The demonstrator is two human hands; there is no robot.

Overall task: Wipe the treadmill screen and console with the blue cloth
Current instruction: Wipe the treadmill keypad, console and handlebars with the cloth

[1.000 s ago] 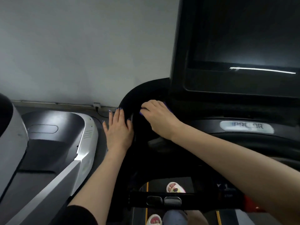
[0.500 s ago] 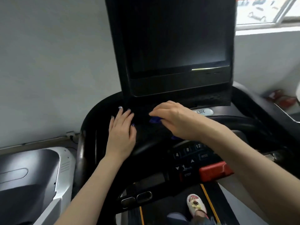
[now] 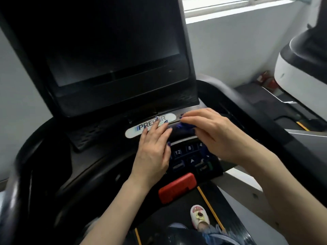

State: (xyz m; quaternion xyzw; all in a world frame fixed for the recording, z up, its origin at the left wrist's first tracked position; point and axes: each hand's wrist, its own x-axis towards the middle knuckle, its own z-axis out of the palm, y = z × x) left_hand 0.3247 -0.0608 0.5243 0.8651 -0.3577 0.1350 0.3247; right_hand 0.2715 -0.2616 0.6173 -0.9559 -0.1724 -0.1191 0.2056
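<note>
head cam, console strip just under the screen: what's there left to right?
Logo plate → left hand → blue cloth → right hand.

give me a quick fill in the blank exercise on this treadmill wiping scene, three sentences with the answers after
1. The crumpled blue cloth is under the person's ____ hand.
2. The flat left hand has its fingertips on the white oval ____ plate.
3. The wide stop bar below the black number keypad is coloured ____.

Missing words: right; logo; red
</note>
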